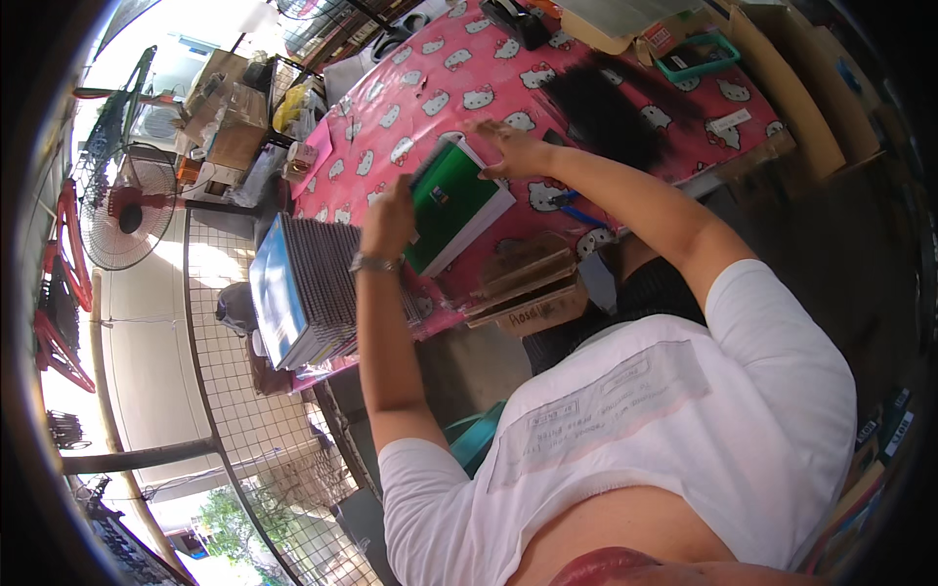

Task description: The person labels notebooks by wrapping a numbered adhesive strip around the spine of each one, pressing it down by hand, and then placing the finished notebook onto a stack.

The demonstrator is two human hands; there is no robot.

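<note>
Two hands: both grip the flat green-covered notebook.
Left hand: closed on its near edge.
Right hand: fingers curled over its far corner.

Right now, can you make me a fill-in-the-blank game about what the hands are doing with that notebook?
1. Both hands hold a notebook whose cover is ____.
2. The table has a cloth coloured ____ with white cartoon cats.
3. A bracelet sits on the wrist of the ____ hand.
4. The right hand touches the notebook's ____ end.

Missing words: green; pink; left; far
</note>
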